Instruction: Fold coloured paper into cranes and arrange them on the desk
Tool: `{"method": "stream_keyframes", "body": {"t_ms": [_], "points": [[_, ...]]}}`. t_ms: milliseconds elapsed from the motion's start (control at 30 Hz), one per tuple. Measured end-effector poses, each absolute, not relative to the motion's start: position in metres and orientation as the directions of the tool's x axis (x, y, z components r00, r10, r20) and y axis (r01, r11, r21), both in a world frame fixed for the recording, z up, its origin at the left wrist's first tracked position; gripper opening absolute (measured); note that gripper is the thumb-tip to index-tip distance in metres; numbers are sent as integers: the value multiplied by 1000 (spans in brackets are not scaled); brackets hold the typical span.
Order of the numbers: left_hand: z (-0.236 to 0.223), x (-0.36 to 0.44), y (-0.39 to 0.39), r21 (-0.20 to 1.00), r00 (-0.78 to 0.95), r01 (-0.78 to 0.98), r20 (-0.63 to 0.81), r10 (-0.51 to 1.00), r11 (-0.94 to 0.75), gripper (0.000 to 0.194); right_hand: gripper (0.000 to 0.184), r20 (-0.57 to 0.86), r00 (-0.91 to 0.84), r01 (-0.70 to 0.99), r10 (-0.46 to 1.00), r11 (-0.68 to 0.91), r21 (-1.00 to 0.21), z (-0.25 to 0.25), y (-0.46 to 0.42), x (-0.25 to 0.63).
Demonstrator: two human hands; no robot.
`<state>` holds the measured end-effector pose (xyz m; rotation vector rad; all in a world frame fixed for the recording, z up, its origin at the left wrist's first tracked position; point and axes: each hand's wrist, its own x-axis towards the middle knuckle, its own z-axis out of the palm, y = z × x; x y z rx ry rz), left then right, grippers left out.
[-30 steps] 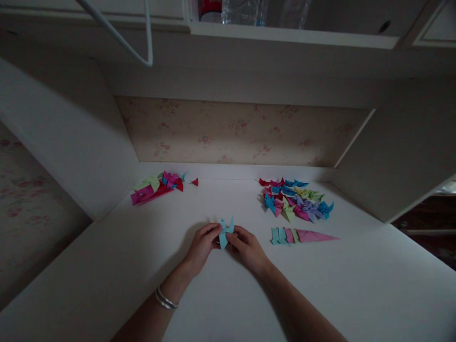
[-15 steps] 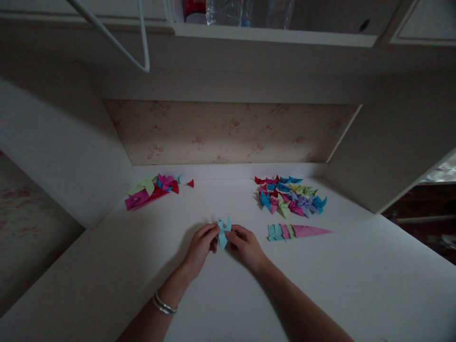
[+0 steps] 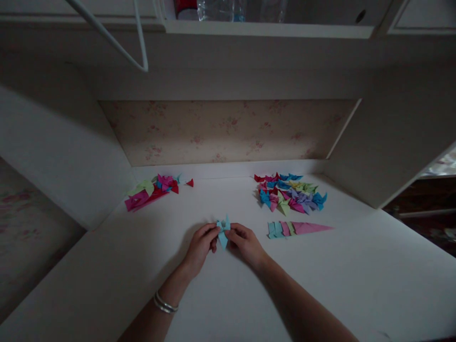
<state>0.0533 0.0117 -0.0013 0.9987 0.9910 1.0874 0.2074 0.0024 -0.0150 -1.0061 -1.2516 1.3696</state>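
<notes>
A light blue origami crane (image 3: 223,236) is held between my two hands, over the middle of the white desk (image 3: 228,294). My left hand (image 3: 201,242) pinches its left side between thumb and fingers. On the opposite side, my right hand (image 3: 245,242) grips the paper in the same way, thumb in front. Pointed paper tips stick up above the fingers and one points down toward me. The fingertips behind the paper are partly hidden.
Folded paper cranes (image 3: 288,194) in many colours lie in a group at the back right. Nearer is a row of overlapping flat folded papers (image 3: 302,229). Another colourful paper pile (image 3: 149,192) lies at the back left. A white cable (image 3: 114,45) hangs below the cabinet shelf (image 3: 270,29).
Both hands stay in nearly the same spot on the crane. Its upper tips sit slightly differently, closer against the fingers. The view has shifted a little.
</notes>
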Motion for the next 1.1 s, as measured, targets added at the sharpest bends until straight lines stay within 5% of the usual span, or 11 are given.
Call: {"method": "stream_keyframes", "body": {"t_ms": [833,1100], "points": [[-2,52,10,979,199,-166,-80,977,114,27,35,34,-188,-63,982,23,-998,-12,-1,209],[1,54,8,988,208,-81,-114,972,134,25,43,-28,-333,-222,942,-107,-969,-15,7,232]]}}
